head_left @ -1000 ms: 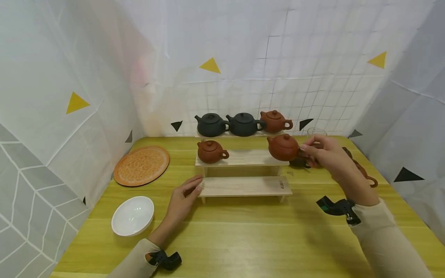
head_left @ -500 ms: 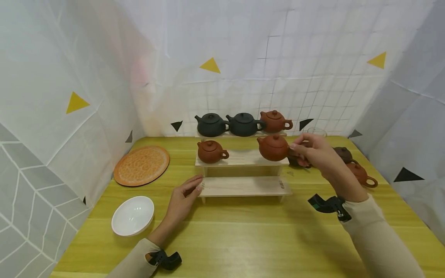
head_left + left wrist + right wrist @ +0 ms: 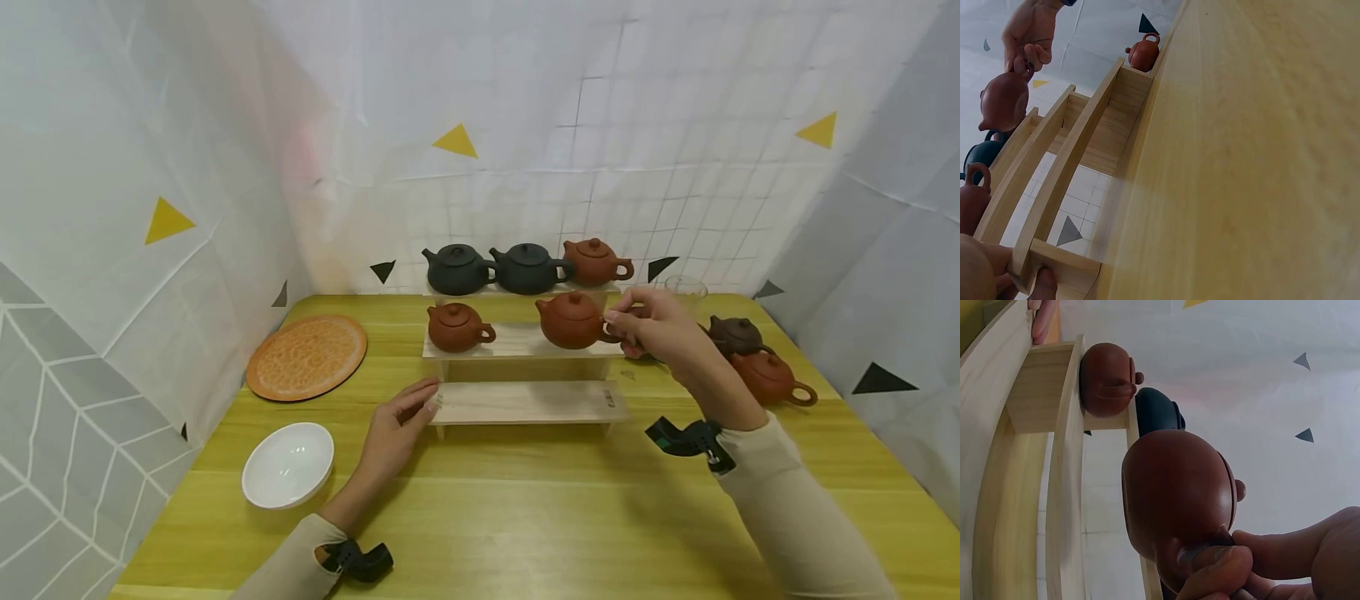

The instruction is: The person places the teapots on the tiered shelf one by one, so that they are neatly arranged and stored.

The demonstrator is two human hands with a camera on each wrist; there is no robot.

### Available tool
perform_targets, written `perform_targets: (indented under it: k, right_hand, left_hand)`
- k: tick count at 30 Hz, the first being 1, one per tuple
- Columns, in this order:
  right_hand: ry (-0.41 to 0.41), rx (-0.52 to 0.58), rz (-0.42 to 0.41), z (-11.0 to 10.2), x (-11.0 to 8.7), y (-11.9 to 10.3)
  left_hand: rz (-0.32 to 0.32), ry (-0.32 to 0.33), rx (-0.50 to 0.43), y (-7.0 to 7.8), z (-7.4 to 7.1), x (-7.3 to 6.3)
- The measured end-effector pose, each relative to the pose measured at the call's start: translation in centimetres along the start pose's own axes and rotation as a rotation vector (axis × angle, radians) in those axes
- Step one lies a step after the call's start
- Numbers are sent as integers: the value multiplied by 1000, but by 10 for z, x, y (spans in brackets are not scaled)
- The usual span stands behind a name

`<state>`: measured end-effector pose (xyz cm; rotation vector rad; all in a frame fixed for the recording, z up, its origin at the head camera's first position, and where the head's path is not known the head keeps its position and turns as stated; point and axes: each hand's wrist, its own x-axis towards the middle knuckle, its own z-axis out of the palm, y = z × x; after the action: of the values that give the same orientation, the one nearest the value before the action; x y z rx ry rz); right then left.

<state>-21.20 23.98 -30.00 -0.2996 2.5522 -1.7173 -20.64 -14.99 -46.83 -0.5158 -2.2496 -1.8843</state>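
Observation:
My right hand [image 3: 652, 329] pinches the handle of a reddish-brown clay teapot [image 3: 572, 322], its spout pointing left. In the head view this teapot overlaps the middle shelf of a three-step wooden stand [image 3: 525, 402]; in the right wrist view its body [image 3: 1175, 487] shows close to the camera. A smaller reddish-brown teapot [image 3: 453, 328] sits at that shelf's left end. Along the top shelf stand a dark teapot [image 3: 453, 271], a second dark teapot [image 3: 527, 270] and a reddish-brown teapot [image 3: 592, 263]. My left hand [image 3: 395, 421] grips the lowest shelf's left end, thumb [image 3: 1044, 284] beneath the board.
To the right stand a dark brown teapot [image 3: 737, 336] and a red teapot [image 3: 768, 379], with a clear glass [image 3: 686, 292] behind. Another dark pot is mostly hidden behind my right hand. At left are a white bowl [image 3: 288, 467] and a round orange mat [image 3: 307, 358].
My right hand has carried the teapot leftward over the middle shelf, uncovering the teapots at the right. My left hand has stayed at the stand.

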Motion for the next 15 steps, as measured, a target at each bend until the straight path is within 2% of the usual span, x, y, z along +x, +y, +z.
perform_targets:
  k: [4,15]
  right_hand:
    - [-15,9,13,5,3,-1]
    - [-32,-12,60,17,11,-3]
  left_hand:
    - [12,5,-6,0,1,0]
    - [-4,5,-4,-1,0,0]
